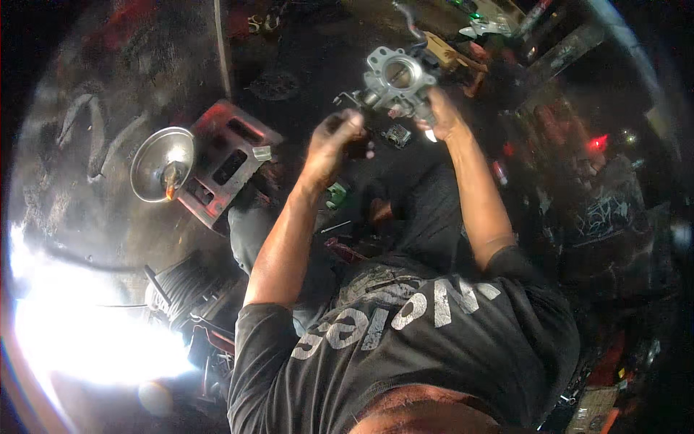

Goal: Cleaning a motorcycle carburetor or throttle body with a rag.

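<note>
My right hand grips a silver metal throttle body by its lower right side. Its round bore faces up, and a plate shows inside the bore. Beside the lower left of the throttle body is my left hand, thumb raised near a small protruding bracket. The fingers of that hand are curved, apart from the thumb and partly lost in shadow; I see nothing held in them. Below the throttle body, between my hands, lies a small squarish metal part.
To the left, a round shiny metal bowl sits beside a worn red slotted plastic stool or crate. A dark cable coil lies near a glaring light. A brown cardboard-like piece lies beyond the throttle body.
</note>
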{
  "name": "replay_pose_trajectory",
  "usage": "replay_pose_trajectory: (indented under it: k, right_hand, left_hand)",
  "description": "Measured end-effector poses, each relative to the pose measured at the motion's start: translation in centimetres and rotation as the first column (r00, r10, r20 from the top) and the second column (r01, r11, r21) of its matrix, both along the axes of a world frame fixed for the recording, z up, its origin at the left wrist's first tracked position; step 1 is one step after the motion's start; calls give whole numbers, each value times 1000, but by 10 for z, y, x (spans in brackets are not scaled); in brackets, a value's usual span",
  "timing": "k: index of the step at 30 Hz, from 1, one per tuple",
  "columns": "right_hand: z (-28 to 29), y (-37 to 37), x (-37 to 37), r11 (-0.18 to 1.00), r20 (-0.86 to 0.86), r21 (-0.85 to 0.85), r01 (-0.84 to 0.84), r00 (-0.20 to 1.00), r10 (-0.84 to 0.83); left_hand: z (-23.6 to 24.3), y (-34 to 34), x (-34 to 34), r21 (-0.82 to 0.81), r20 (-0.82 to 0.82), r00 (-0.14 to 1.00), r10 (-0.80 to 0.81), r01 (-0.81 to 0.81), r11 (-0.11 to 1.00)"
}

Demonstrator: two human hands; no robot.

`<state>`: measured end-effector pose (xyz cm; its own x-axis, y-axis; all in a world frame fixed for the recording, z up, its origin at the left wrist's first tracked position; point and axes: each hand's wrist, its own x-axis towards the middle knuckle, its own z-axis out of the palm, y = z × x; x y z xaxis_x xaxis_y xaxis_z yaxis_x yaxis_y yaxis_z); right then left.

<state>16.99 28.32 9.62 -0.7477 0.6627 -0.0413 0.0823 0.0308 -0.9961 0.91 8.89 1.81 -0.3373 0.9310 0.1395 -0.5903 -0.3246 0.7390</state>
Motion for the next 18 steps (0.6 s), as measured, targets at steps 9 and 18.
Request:
replay_pose_trajectory:
  k: [9, 18]
  right_hand:
    - [2, -2, 1, 999, 57, -1, -53, 997, 53]
    - [-8, -9, 4, 998, -1, 11, -54, 999, 54]
  left_hand:
    - [-5, 6, -2, -102, 254, 947, -194, 226, 969]
    - [-21, 12, 12, 45, -624, 667, 408, -490, 871]
